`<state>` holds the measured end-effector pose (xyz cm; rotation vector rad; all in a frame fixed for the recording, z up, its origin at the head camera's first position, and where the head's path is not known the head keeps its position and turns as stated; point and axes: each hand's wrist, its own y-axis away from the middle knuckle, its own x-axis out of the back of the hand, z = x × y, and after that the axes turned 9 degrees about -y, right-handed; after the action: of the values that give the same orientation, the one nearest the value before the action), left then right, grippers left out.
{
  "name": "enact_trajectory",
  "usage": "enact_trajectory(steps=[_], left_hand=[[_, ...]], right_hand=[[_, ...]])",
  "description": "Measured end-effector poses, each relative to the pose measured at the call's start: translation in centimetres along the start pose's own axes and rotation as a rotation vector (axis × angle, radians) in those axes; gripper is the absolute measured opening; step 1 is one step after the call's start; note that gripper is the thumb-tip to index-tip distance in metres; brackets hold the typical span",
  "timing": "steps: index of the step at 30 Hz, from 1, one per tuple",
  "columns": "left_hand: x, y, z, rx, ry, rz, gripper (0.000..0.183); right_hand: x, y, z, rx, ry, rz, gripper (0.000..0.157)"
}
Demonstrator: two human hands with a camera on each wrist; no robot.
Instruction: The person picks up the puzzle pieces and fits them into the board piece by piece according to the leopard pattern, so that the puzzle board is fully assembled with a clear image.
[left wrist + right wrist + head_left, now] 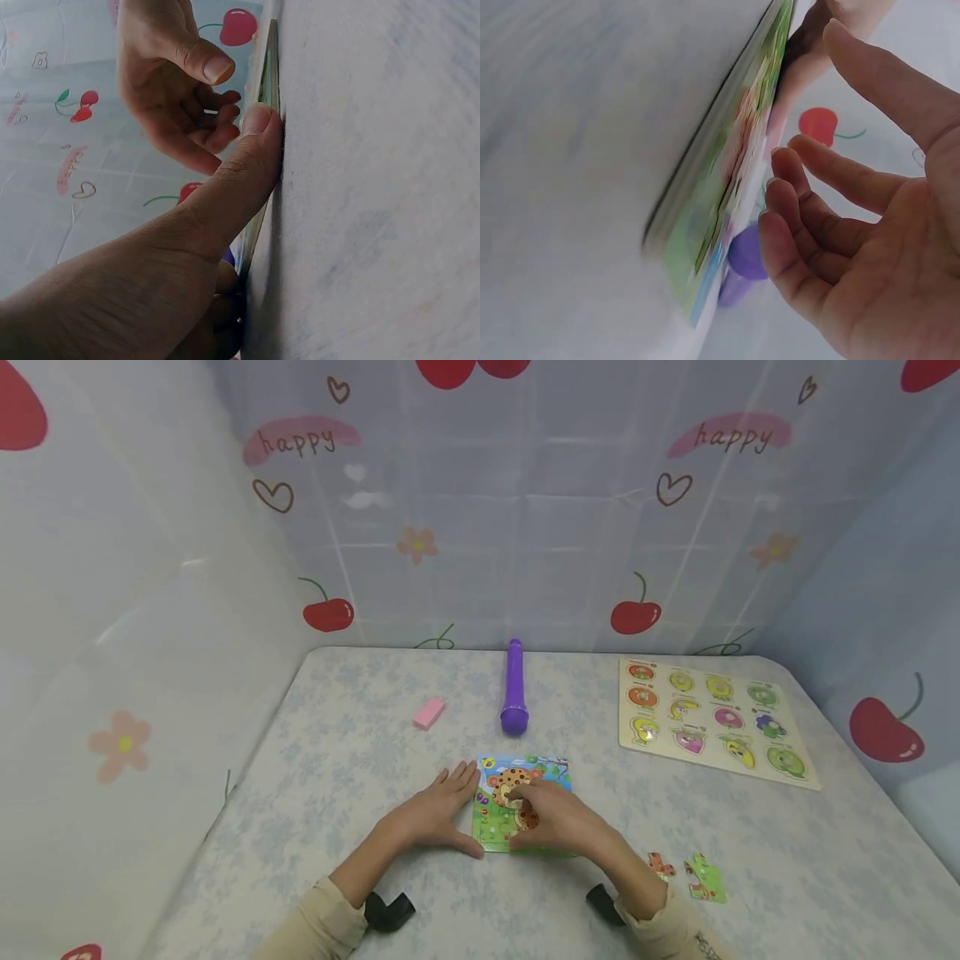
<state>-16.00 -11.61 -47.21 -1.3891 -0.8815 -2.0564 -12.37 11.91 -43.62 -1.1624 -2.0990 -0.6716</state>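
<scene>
A jigsaw puzzle board (491, 835) with a spotted animal on green grass lies flat on the table. My left hand (437, 810) rests along its left edge, fingers straight and thumb (244, 161) against the near corner. Over the board's right part hovers my right hand (562, 818), hiding some of the picture. In the right wrist view that hand (877, 210) has loosely bent fingers with nothing between them, apart from the puzzle (720, 195). To the right lie a green puzzle piece (707, 878) and a reddish-brown one (660, 863), partly hidden by the right forearm.
Behind the puzzle lie a purple microphone-shaped toy (514, 689) and a pink block (430, 713). A fruit picture board (675, 739) lies at the back right. Printed curtains (480, 527) hang round the table (352, 718).
</scene>
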Motion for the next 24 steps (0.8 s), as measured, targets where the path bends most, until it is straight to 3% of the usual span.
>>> enact_trajectory(steps=[9,18,24], left_hand=[[-0.1,-0.1,-0.2,-0.007,-0.005,-0.005,0.122],[0.1,0.0,0.1,0.002,-0.019,-0.015,0.123],[0.2,0.1,0.1,-0.002,-0.027,-0.009,0.122]], right_hand=[[2.2,3.3,2.1,-0.087,0.024,0.08,0.06],[4.2,6.9,4.4,-0.297,0.018,0.062,0.06],[5.2,8.8,6.0,-0.337,0.022,0.032,0.062]])
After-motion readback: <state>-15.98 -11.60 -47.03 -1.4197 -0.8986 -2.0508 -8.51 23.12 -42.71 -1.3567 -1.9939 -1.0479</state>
